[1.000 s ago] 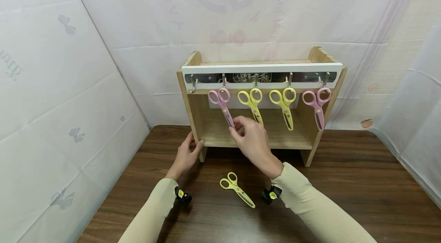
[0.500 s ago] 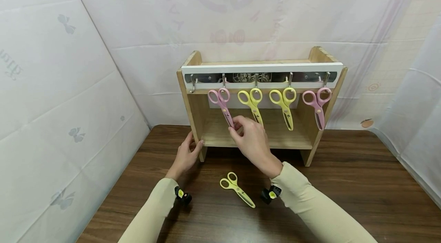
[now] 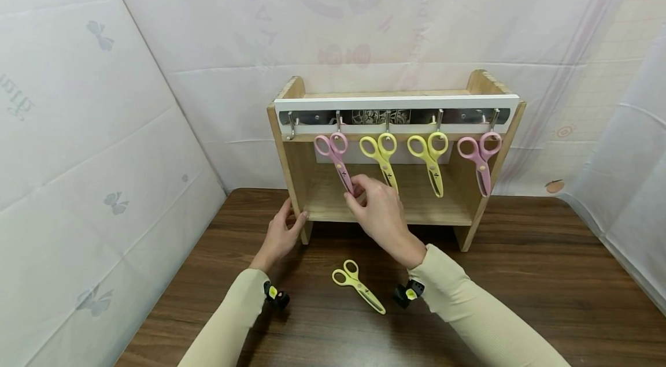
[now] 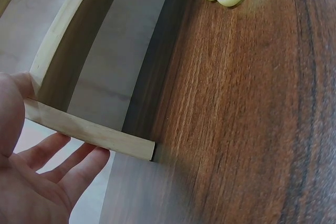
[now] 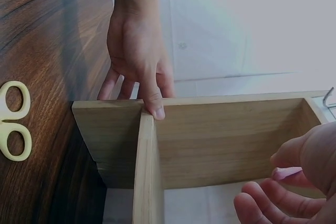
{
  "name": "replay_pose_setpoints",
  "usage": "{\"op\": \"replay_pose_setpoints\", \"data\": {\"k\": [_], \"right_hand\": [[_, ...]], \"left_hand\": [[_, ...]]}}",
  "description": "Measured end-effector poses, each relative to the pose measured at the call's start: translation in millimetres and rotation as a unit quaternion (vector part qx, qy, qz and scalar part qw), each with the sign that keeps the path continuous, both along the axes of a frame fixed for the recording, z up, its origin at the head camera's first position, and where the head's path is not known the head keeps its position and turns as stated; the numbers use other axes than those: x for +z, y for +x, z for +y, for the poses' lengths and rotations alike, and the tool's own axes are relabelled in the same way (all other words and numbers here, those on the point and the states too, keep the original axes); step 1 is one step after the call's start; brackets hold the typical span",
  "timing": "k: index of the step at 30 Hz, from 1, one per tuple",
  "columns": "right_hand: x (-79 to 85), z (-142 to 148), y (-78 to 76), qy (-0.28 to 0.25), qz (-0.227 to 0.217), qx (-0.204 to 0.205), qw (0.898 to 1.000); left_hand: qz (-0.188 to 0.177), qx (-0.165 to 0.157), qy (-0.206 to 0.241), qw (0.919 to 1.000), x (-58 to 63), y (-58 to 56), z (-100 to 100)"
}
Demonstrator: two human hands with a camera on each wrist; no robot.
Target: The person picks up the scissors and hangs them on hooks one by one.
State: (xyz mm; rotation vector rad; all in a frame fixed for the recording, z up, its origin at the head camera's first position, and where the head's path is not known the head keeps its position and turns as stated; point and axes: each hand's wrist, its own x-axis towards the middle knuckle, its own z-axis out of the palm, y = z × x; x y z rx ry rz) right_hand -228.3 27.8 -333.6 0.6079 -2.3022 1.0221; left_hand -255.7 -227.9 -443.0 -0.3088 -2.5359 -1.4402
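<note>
Pink scissors [image 3: 339, 163] hang by one handle ring from the second hook from the left. My right hand [image 3: 382, 211] pinches their blade tip between thumb and fingers; the pink tip [image 5: 286, 172] shows in the right wrist view. My left hand [image 3: 281, 235] holds the lower left side of the wooden shelf [image 3: 285, 162], thumb at the front edge and fingers along the outer face, as the left wrist view shows of the side panel [image 4: 94, 132]. Yellow scissors [image 3: 359, 287] lie on the table between my forearms.
A white hook rail [image 3: 395, 102] runs across the shelf's top. Two yellow scissors [image 3: 428, 160] and another pink pair [image 3: 481, 162] hang from its other hooks. The leftmost hook [image 3: 291, 127] is bare. The dark wooden table [image 3: 546, 274] meets white cloth walls.
</note>
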Motion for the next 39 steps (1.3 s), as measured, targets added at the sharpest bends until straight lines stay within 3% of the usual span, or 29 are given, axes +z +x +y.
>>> {"op": "replay_pose_setpoints", "data": {"k": [18, 33, 39], "right_hand": [[-22.1, 3.2, 10.3, 0.068, -0.020, -0.010, 0.997], [-56.8, 16.6, 30.2, 0.141, -0.073, -0.012, 0.987], [-66.3, 22.5, 40.4, 0.195, -0.097, 0.009, 0.976]], "left_hand": [[0.001, -0.003, 0.005, 1.0000, -0.2, -0.3, 0.7], [-0.001, 0.002, 0.002, 1.0000, 3.1, 1.5, 2.6], [-0.005, 0.005, 0.002, 1.0000, 4.1, 2.6, 2.4]]}}
